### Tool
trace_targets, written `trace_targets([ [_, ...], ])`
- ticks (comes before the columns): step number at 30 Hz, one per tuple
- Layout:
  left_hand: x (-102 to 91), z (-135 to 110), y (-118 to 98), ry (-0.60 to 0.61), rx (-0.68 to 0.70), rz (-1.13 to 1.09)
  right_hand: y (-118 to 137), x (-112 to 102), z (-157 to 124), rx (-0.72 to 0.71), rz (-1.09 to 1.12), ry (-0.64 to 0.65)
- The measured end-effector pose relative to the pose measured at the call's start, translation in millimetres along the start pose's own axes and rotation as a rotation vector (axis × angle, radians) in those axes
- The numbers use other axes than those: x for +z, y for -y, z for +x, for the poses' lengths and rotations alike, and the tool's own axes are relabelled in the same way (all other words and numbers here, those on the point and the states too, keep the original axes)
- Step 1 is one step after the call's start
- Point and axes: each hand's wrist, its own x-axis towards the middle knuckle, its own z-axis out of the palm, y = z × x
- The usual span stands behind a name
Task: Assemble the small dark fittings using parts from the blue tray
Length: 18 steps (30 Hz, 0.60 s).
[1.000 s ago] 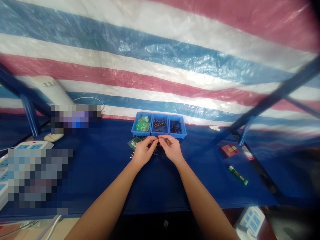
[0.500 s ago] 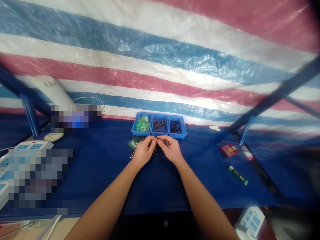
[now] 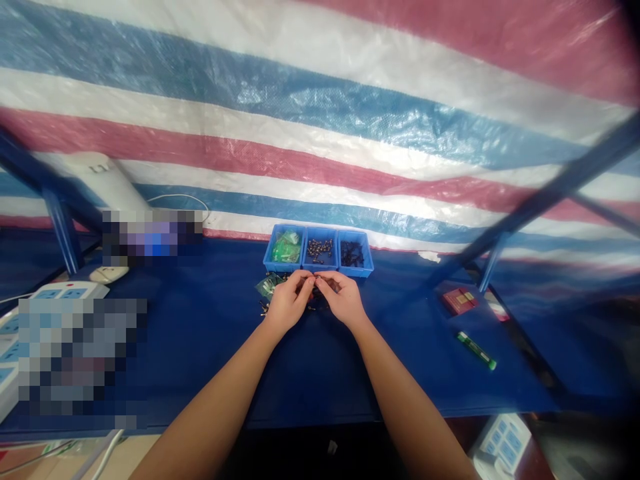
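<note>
My left hand (image 3: 289, 300) and my right hand (image 3: 344, 297) meet at the fingertips just in front of three blue bins. Both are closed in a pinch; whatever lies between the fingertips is too small and covered to name. Beneath and beside them is a pile of small dark and brassy parts, partly hidden by the hands. A clear bag with green and white contents (image 3: 269, 285) lies left of my left hand. The left bin (image 3: 283, 265) holds green bagged items, the middle bin (image 3: 319, 266) small brassy-dark pieces, the right bin (image 3: 356, 271) black pieces.
On the right lie a red box (image 3: 459, 301) and a green tube-shaped packet (image 3: 477, 351). A white power strip (image 3: 75, 292) stands at the left, near a blurred-out area. Blue metal posts (image 3: 63, 230) rise at both sides, before a striped sheet (image 3: 320, 153).
Both hands stay at the same spot with the fingertips together. Only a very slight shift of the view shows.
</note>
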Motion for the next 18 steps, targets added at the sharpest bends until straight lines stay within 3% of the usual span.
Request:
trace_targets([
  [18,-2.9,0.2,-2.0,-0.02,0.012,0.037,7.3,1.2,-3.7,-0.087,-0.064,0.069],
])
